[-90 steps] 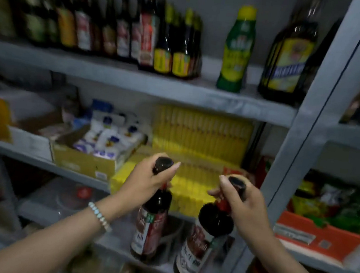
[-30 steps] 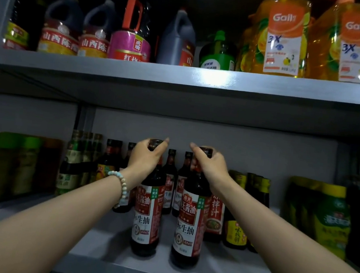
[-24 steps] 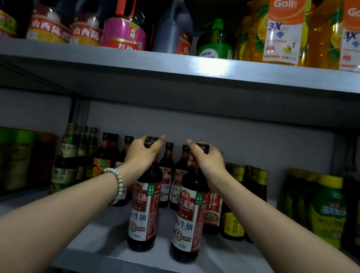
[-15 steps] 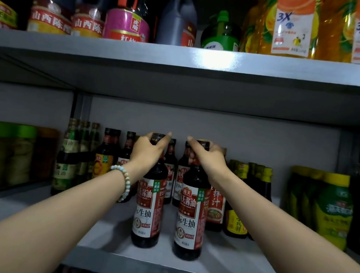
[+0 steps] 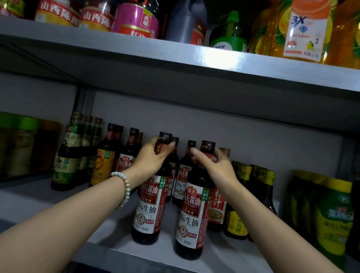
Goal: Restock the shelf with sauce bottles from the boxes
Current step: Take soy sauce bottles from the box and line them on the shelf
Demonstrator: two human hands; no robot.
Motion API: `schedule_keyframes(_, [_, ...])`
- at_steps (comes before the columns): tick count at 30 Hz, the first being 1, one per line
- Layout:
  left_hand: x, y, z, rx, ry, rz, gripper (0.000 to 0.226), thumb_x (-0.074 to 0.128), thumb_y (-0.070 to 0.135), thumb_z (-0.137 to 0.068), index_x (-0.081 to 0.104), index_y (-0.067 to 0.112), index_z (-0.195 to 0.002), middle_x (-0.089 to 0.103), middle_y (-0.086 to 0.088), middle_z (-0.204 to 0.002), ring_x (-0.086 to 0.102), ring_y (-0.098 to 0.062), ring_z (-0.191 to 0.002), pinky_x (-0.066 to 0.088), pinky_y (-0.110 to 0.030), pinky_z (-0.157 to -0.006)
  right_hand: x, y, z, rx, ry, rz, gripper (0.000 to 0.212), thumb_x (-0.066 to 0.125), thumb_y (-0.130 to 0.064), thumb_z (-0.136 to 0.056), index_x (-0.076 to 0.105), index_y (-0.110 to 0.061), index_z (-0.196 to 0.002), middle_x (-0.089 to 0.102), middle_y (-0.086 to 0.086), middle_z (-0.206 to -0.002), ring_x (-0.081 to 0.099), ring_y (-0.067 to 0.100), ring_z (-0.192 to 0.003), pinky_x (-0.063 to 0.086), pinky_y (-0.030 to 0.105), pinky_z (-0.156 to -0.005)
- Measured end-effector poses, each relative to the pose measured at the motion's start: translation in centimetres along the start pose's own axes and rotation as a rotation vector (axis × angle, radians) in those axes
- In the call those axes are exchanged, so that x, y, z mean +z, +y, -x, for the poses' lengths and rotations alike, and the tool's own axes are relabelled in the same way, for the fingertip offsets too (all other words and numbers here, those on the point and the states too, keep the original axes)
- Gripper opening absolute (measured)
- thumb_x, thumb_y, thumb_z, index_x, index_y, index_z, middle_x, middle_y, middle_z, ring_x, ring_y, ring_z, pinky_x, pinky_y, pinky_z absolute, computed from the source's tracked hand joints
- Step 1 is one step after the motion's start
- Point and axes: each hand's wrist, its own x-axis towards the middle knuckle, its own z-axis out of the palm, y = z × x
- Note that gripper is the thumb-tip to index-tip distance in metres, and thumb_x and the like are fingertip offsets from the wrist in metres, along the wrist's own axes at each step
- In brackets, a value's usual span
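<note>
— Where is this?

— A dim storeroom with grey metal racking. Nearest is the front lip of the middle shelf [image 5: 29, 208], with two bare forearms reaching in over it.

— And the sauce?

— Two dark bottles stand close to that front edge, side by side with a narrow gap between them. The left sauce bottle [image 5: 150, 203] and the right sauce bottle [image 5: 193, 215] are both upright. Their bases sit flat on the shelf, the long axis is vertical and the caps point up. The red-and-white labels face the camera.

— What are the hands doing?

— The left hand [image 5: 151, 157], with a bead bracelet [image 5: 123, 186] on its wrist, curls fingers and thumb round the neck of the left sauce bottle just under the cap. The right hand [image 5: 218, 168] grips the neck of the right sauce bottle the same way, thumb reaching left across the front and fingers wrapped behind.

— Further back?

— A row of similar dark bottles [image 5: 180, 181] stands just behind the two, against the pale back wall. Left of them are green-labelled bottles [image 5: 67, 156], and to the right are yellow-capped bottles [image 5: 237, 211].

— And above?

— The upper shelf [image 5: 184, 55] carries dark handled jugs [image 5: 59, 1] on the left and a green pump bottle [image 5: 230, 33] in the middle. On the right are large orange bottles [image 5: 301, 26].
</note>
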Motion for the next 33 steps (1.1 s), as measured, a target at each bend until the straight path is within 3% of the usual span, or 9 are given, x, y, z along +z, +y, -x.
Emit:
schedule_keyframes(3, [-1.3, -0.9, 1.1, -0.081, -0.132, -0.027, 0.055, 0.057, 0.047, -0.087, 0.040, 0.019, -0.132, 0.052, 0.007, -0.114, 0.052, -0.006, -0.096, 0.043, -0.022, -0.081, -0.6, 0.8, 3.4, 0.016, -0.097, 0.154, 0.059, 0.072, -0.039, -0.079, 0.038, -0.030, -0.125, 0.041, -0.021, -0.101, 0.047, -0.002, -0.095, 0.041, 0.017, -0.082])
schedule_keyframes(5, [-2.5, -2.3, 2.2, -0.174, -0.265, -0.045, 0.074, 0.063, 0.051, -0.080, 0.030, 0.023, -0.140, 0.052, 0.005, -0.123, 0.053, -0.010, -0.105, 0.045, -0.027, -0.089, -0.8, 2.1, 5.3, 0.020, -0.132, 0.208, 0.056, 0.077, -0.032, -0.075, 0.036, -0.036, -0.112, 0.048, -0.023, -0.101, 0.049, -0.014, -0.081, 0.042, 0.005, -0.070])
schedule_keyframes(10, [-4.3, -5.1, 4.2, -0.308, -0.612, -0.092, 0.084, 0.077, 0.025, -0.074, 0.028, 0.023, -0.142, 0.051, 0.006, -0.132, 0.053, -0.006, -0.108, 0.044, -0.026, -0.096, -0.7, 4.4, 5.6, 0.038, -0.070, 0.302, 0.080, 0.083, -0.026, -0.069, 0.035, -0.019, -0.132, 0.055, -0.016, -0.101, 0.054, -0.006, -0.081, 0.045, 0.008, -0.062])
schedule_keyframes(16, [-3.5, -6.3, 4.1, -0.267, -0.532, -0.020, 0.085, 0.086, 0.021, -0.061, 0.039, 0.027, -0.132, 0.062, 0.005, -0.116, 0.059, -0.009, -0.106, 0.048, -0.035, -0.095, -1.9, 4.1, 4.3, 0.220, -0.309, 0.079, 0.082, 0.068, -0.012, -0.084, 0.016, -0.019, -0.147, 0.054, -0.012, -0.125, 0.054, -0.004, -0.097, 0.050, 0.025, -0.089])
schedule_keyframes(20, [-2.1, -7.1, 4.7, -0.167, -0.368, -0.108, 0.082, 0.088, 0.031, -0.059, 0.034, 0.031, -0.122, 0.059, 0.011, -0.108, 0.059, -0.008, -0.102, 0.048, -0.035, -0.095, -2.8, 4.7, 4.0, 0.269, -0.355, 0.065, 0.091, 0.067, -0.014, -0.085, 0.005, -0.023, -0.150, 0.031, 0.002, -0.153, 0.042, 0.009, -0.124, 0.039, 0.035, -0.102])
schedule_keyframes(22, [-1.9, -7.1, 4.7, -0.142, -0.365, -0.126, 0.079, 0.086, 0.030, -0.062, 0.033, 0.031, -0.121, 0.056, 0.014, -0.106, 0.057, -0.007, -0.100, 0.047, -0.032, -0.094, -3.0, 5.2, 4.1, 0.264, -0.390, 0.111, 0.099, 0.073, -0.019, -0.080, 0.004, -0.028, -0.150, 0.033, 0.001, -0.152, 0.041, 0.016, -0.132, 0.041, 0.038, -0.104])
schedule_keyframes(25, [-2.5, -6.8, 4.6, -0.142, -0.455, -0.137, 0.086, 0.083, 0.029, -0.066, 0.029, 0.031, -0.133, 0.054, 0.012, -0.114, 0.054, -0.008, -0.108, 0.044, -0.030, -0.095, -2.6, 5.6, 4.4, 0.253, -0.428, 0.189, 0.087, 0.077, -0.017, -0.076, 0.023, -0.031, -0.142, 0.055, -0.005, -0.129, 0.057, 0.013, -0.115, 0.049, 0.040, -0.098])
schedule_keyframes(29, [-3.1, -7.2, 4.6, -0.181, -0.505, -0.147, 0.085, 0.082, 0.017, -0.068, 0.030, 0.025, -0.135, 0.054, 0.016, -0.107, 0.054, -0.001, -0.100, 0.043, -0.022, -0.091, -1.2, 6.9, 4.5, 0.205, -0.322, 0.210, 0.078, 0.081, -0.013, -0.071, 0.033, -0.031, -0.130, 0.060, -0.010, -0.114, 0.059, 0.011, -0.108, 0.047, 0.040, -0.101])
schedule_keyframes(33, [-2.5, -8.6, 3.7, -0.238, -0.395, -0.150, 0.087, 0.085, 0.021, -0.064, 0.033, 0.018, -0.133, 0.055, 0.002, -0.123, 0.054, -0.014, -0.113, 0.043, -0.037, -0.102, 0.6, 8.2, 3.3, 0.210, -0.241, 0.231, 0.074, 0.081, -0.018, -0.072, 0.036, -0.023, -0.130, 0.060, -0.002, -0.122, 0.058, 0.016, -0.113, 0.045, 0.042, -0.103])
